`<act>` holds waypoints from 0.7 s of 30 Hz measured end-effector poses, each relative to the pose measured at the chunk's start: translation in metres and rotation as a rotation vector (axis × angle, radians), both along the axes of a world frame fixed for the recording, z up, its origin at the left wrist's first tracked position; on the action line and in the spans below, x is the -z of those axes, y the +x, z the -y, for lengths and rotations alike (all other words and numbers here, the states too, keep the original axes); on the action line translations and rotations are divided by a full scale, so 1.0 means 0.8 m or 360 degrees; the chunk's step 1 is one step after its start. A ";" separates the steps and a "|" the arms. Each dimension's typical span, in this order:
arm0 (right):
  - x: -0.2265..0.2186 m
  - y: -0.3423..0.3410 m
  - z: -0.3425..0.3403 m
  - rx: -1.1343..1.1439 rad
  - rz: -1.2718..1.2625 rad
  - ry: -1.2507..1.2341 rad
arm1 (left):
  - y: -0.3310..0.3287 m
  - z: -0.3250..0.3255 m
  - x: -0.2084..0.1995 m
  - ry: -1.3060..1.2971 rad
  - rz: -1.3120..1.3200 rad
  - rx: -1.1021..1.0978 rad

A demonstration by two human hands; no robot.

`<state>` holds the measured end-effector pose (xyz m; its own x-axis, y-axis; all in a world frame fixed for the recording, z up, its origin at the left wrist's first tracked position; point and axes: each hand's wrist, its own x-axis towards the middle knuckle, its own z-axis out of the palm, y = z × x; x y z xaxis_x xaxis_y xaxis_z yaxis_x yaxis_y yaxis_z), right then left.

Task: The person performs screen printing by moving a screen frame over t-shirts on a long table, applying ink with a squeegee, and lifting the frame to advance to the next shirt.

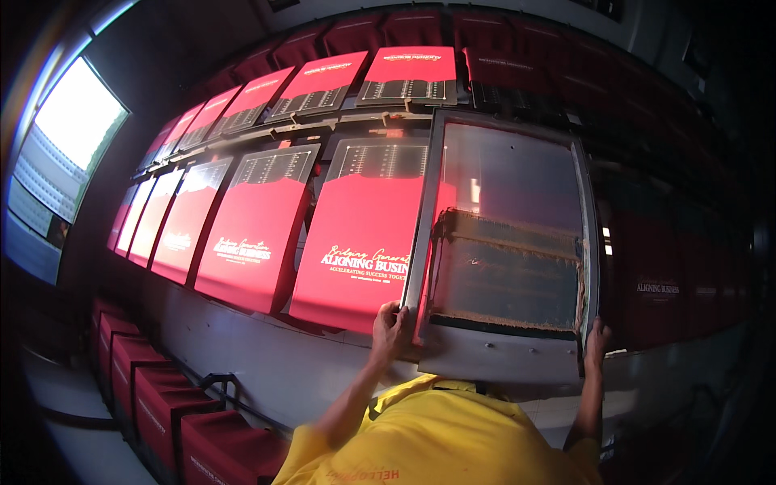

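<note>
A large screen printing frame (508, 178) with a grey metal border and a dark, see-through mesh stands before me, tilted over the row of printed red fabric. Brownish ragged bands cross the lower half of its mesh. My left hand (390, 330) is closed around the frame's lower left edge. At the lower right edge, my right hand (596, 339) grips the opposite side. Just left of the frame lies a red fabric panel (356, 218) with white and gold lettering, partly covered by the frame.
More red printed panels (257, 218) run along the near row to the left. A far row of red panels (322, 81) lies beyond a rail (299, 128). Red fabric pieces (162, 404) hang low at the left. A bright window (77, 121) is on the left wall.
</note>
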<state>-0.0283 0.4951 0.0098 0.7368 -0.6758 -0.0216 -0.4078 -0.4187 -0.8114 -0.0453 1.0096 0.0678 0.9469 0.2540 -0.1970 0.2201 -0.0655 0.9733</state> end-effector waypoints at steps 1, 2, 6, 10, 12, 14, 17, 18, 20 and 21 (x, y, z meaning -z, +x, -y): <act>-0.018 0.001 -0.034 -0.0051 -0.0219 0.0062 | -0.001 -0.030 -0.011 -0.0087 -0.0035 0.0006; -0.032 0.000 -0.063 -0.0104 -0.0437 0.0125 | -0.009 -0.057 -0.022 -0.0218 -0.0096 -0.0026; -0.003 -0.021 -0.168 0.0019 -0.0285 0.0198 | -0.018 -0.168 -0.019 0.0477 -0.0061 -0.0188; -0.003 -0.028 -0.275 0.0002 -0.0262 0.0299 | -0.031 -0.275 -0.003 0.0676 -0.0038 -0.0187; -0.020 -0.028 -0.321 -0.0075 -0.0195 0.0167 | -0.035 -0.309 0.000 0.0689 -0.0172 -0.0253; -0.032 -0.021 -0.357 -0.0156 -0.0119 0.0045 | -0.033 -0.335 0.009 0.0664 -0.0096 -0.0323; -0.038 -0.010 -0.379 -0.0247 -0.0354 0.0247 | -0.019 -0.365 0.008 0.0763 -0.0130 -0.0278; -0.034 -0.006 -0.381 -0.0262 -0.0338 0.0252 | -0.015 -0.372 0.013 0.0769 -0.0097 -0.0268; -0.023 0.003 -0.387 -0.0256 -0.0294 0.0260 | -0.004 -0.386 0.028 0.0786 -0.0021 -0.0252; -0.020 0.005 -0.392 -0.0235 -0.0274 0.0261 | 0.000 -0.388 0.024 0.0833 -0.0067 -0.0206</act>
<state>-0.0245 0.8085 0.0258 0.8030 -0.5386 -0.2552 -0.4899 -0.3526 -0.7973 -0.0457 1.3201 0.0487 0.8955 0.4422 -0.0499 0.2966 -0.5094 0.8078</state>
